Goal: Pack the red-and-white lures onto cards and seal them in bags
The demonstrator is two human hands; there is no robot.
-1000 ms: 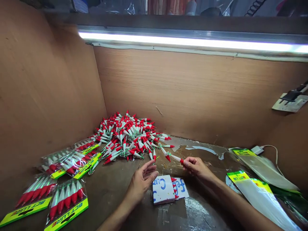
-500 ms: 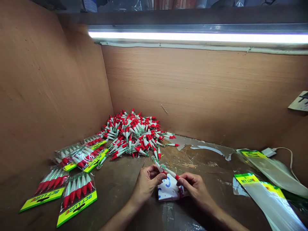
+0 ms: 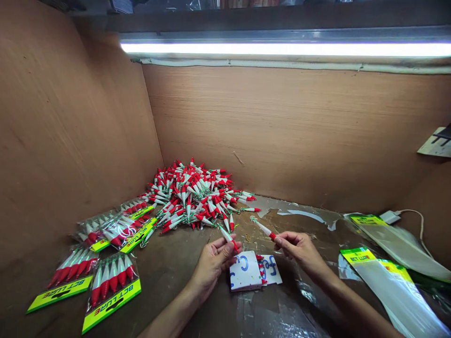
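Between the fingers of my left hand [image 3: 214,258] is a red-and-white fishing lure [image 3: 227,236], its green hooked end pointing up and away. My right hand [image 3: 298,251] pinches a second fishing lure [image 3: 263,228] by its red tip, tilted with the hooks toward the back left. Below and between the hands lies a folded white card holder [image 3: 244,274] with blue marks. Red lure tips show at the holder's right opening. Beyond my left hand rises a large pile of the same lures [image 3: 193,195].
Filled lure packets [image 3: 112,286] with yellow-green headers lie at the left. At the right are flat clear bags [image 3: 391,286] with similar headers, a white plug [image 3: 390,217] and its cable. Wooden panels [image 3: 282,126] wall the bench, under a tube light [image 3: 282,49].
My right hand has moved right and up, drawing its lure away from the left hand's lure. More of the card holder and the lure tips in it now shows.
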